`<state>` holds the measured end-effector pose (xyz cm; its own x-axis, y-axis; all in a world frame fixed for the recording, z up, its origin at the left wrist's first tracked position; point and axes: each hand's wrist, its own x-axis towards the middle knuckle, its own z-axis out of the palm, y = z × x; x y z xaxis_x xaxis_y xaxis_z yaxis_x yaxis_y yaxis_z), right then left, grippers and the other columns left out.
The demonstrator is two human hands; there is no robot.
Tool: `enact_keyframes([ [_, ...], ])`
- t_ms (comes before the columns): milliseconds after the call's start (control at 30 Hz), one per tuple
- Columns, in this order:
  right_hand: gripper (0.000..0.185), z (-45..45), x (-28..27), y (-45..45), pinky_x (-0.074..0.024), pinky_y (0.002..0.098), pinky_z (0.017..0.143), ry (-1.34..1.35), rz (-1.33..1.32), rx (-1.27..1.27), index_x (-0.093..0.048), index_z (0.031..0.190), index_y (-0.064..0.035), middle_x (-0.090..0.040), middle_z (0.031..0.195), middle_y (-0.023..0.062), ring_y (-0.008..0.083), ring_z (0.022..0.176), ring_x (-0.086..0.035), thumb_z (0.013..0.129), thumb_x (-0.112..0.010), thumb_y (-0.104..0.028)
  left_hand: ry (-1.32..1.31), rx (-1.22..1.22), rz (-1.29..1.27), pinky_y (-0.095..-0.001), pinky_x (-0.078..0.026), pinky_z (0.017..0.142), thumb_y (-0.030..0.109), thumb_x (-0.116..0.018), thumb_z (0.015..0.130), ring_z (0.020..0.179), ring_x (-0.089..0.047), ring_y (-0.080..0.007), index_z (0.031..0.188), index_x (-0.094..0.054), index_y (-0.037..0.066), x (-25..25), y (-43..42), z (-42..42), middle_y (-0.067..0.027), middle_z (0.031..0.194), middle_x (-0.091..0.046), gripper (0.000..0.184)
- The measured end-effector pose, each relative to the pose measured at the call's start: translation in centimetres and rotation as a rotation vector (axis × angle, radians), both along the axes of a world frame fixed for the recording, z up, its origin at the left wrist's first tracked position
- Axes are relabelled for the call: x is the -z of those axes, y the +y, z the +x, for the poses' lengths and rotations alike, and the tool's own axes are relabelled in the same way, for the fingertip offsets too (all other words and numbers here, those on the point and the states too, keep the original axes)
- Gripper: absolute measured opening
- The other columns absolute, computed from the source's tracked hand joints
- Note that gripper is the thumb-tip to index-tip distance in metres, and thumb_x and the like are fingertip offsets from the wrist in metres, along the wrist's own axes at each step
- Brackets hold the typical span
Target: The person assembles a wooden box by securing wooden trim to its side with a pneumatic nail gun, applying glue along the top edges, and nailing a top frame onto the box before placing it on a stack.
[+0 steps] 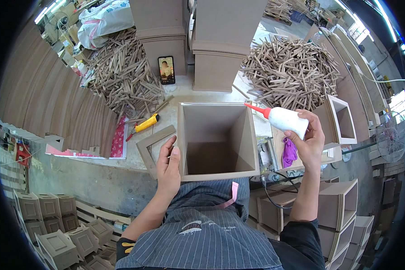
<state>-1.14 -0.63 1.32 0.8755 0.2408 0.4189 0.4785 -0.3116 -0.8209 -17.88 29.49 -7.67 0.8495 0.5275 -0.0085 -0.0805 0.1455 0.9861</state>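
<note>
An open-topped brown board box (pixel 218 139) stands in front of me, its inside facing up. My right hand (pixel 311 137) is closed around a white glue bottle (pixel 289 120) with a red nozzle. The bottle is tilted, and its nozzle tip is at the far right corner of the box's rim. A thin white line of glue (pixel 211 104) runs along the far rim. Against the outer left wall of the box is my left hand (pixel 168 168), fingers stretched upward and slightly apart. Just left of that hand lies a flat brown frame (pixel 150 146).
A yellow-handled tool (pixel 146 123) lies at left. Piles of small wooden sticks (pixel 126 74) (pixel 292 69) flank tall board cabinets (pixel 220 45). A phone (pixel 166 70) stands upright behind the box. A purple cloth (pixel 289 152) and a smaller box (pixel 339 118) are at right.
</note>
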Motion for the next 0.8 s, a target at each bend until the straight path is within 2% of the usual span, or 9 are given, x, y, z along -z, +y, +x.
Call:
enact_keyframes([
  [233,0.054,-0.6,-0.7,-0.7,-0.0539,0.0297,0.087,0.031,0.002,0.058,-0.056,0.119,-0.0058,-0.058,0.127,0.0108,0.0172,0.109,-0.060,0.073,-0.082,0.005,0.046,-0.007,0.046,-0.0237,-0.041,0.092,0.023,-0.049,0.106,0.103,-0.051,-0.0085,0.142,-0.045,0.000,0.1,0.4,-0.3,-0.0035,0.114,-0.057,0.043],
  [267,0.053,-0.8,-0.7,-0.6,-0.0543,0.0286,0.085,0.055,0.044,0.072,-0.054,0.121,-0.0050,-0.059,0.123,0.0107,0.0166,0.106,-0.060,0.076,-0.080,0.004,0.035,-0.012,0.048,-0.0237,-0.042,0.089,0.022,-0.050,0.105,0.098,-0.051,-0.0086,0.144,-0.044,0.000,-0.2,0.4,-0.4,-0.0031,0.109,-0.057,0.045],
  [367,0.053,-1.3,-1.0,0.9,-0.0513,0.0321,0.090,0.060,0.204,0.046,-0.052,0.124,-0.0044,-0.059,0.117,0.0085,0.0180,0.106,-0.059,0.078,-0.080,-0.005,0.001,0.048,-0.005,-0.0253,-0.043,0.090,0.021,-0.051,0.105,0.100,-0.053,-0.0097,0.147,-0.039,0.002,-0.3,0.9,-1.6,-0.0050,0.111,-0.058,0.048],
  [400,0.053,-1.5,-0.8,1.6,-0.0513,0.0321,0.090,0.065,0.200,0.040,-0.052,0.124,-0.0044,-0.059,0.117,0.0085,0.0180,0.106,-0.059,0.078,-0.080,-0.005,-0.022,0.084,-0.034,-0.0300,-0.045,0.093,0.020,-0.061,0.099,0.108,-0.058,-0.0159,0.152,-0.032,0.003,-0.4,1.1,-2.2,-0.0113,0.121,-0.061,0.063],
  [433,0.054,-1.7,-0.7,2.5,-0.0502,0.0332,0.092,0.077,0.246,-0.003,-0.052,0.124,-0.0045,-0.059,0.117,0.0086,0.0182,0.107,-0.059,0.078,-0.081,-0.006,-0.018,0.078,-0.037,-0.0300,-0.045,0.093,0.020,-0.061,0.099,0.108,-0.058,-0.0159,0.152,-0.032,0.003,-0.6,1.3,-2.7,-0.0113,0.121,-0.061,0.063],
  [500,0.056,-1.9,-0.4,4.6,-0.0480,0.0342,0.096,0.086,0.273,-0.068,-0.052,0.124,-0.0040,-0.059,0.118,0.0095,0.0186,0.109,-0.058,0.076,-0.082,-0.006,-0.051,0.149,0.287,-0.0359,-0.046,0.098,0.021,-0.071,0.090,0.120,-0.058,-0.0244,0.155,-0.026,0.003,-0.9,1.5,-3.8,-0.0189,0.134,-0.059,0.081],
  [533,0.056,-1.9,-0.3,5.8,-0.0478,0.0341,0.096,0.087,0.264,-0.111,-0.052,0.124,-0.0038,-0.059,0.120,0.0097,0.0188,0.110,-0.058,0.076,-0.082,-0.006,-0.030,0.180,0.319,-0.0407,-0.045,0.102,0.020,-0.079,0.082,0.126,-0.056,-0.0305,0.156,-0.020,0.004,-0.7,1.7,-4.3,-0.0233,0.140,-0.055,0.097],
  [633,0.056,-1.6,0.5,8.9,-0.0468,0.0340,0.098,0.127,0.276,-0.219,-0.052,0.123,-0.0038,-0.058,0.122,0.0098,0.0193,0.113,-0.058,0.076,-0.083,-0.004,0.001,0.211,0.400,-0.0412,-0.047,0.103,0.014,-0.081,0.079,0.122,-0.060,-0.0322,0.158,-0.015,0.006,-1.3,1.3,-5.2,-0.0243,0.135,-0.058,0.104],
  [800,0.058,-1.0,1.2,11.7,-0.0462,0.0344,0.099,0.140,0.238,-0.257,-0.051,0.124,-0.0039,-0.058,0.122,0.0094,0.0193,0.113,-0.058,0.076,-0.084,-0.005,0.053,0.195,0.348,-0.0386,-0.049,0.100,0.009,-0.080,0.080,0.113,-0.066,-0.0318,0.158,-0.012,0.007,-0.9,0.9,-5.6,-0.0254,0.125,-0.064,0.104],
])
